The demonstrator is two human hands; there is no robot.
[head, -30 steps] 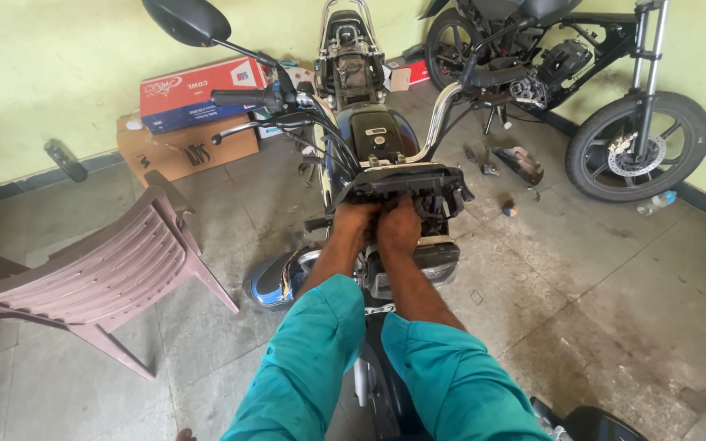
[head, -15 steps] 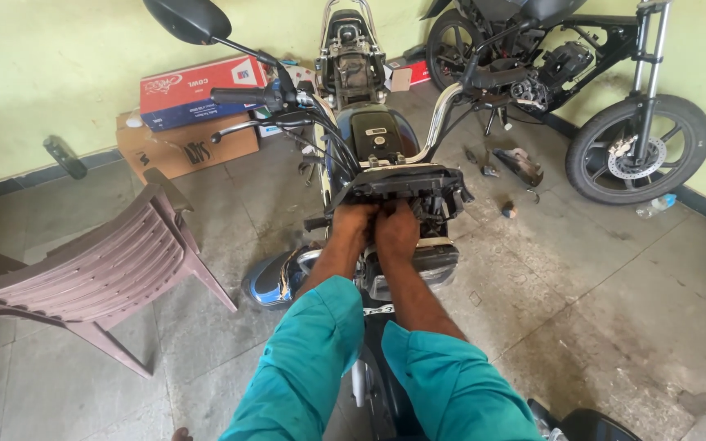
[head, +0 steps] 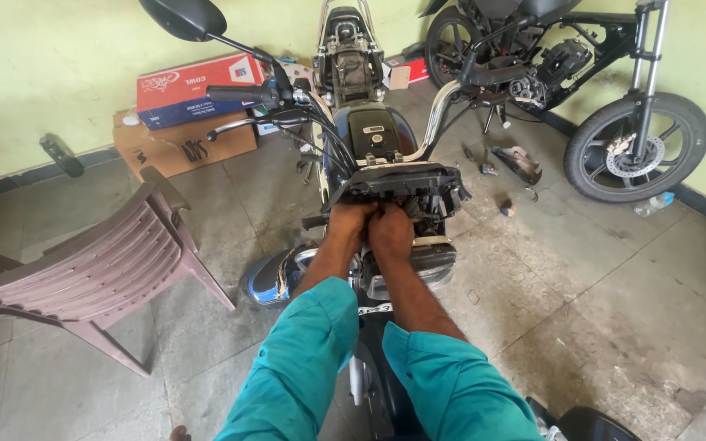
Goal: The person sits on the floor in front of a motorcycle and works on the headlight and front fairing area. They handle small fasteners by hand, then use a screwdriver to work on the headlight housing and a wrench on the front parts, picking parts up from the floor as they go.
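Note:
I look down at the front of a motorcycle with its headlight removed. Its black headlight housing (head: pixel 398 186) sits open below the handlebar (head: pixel 439 110). My left hand (head: pixel 350 224) and my right hand (head: pixel 390 232) are pressed side by side into the wiring and parts under that housing, fingers curled and hidden inside. Both arms wear teal sleeves. What the fingers grip is hidden. A black mirror (head: pixel 183 16) rises on the left side of the handlebar.
A brown plastic chair (head: pixel 83 269) stands close on the left. Cardboard boxes (head: pixel 194 94) sit by the green wall. A second stripped motorcycle (head: pixel 590 90) stands at the right rear, with loose parts (head: pixel 518 162) on the concrete floor.
Both hands stay in the same spot under the housing; only slight finger shifts show. The view has barely moved.

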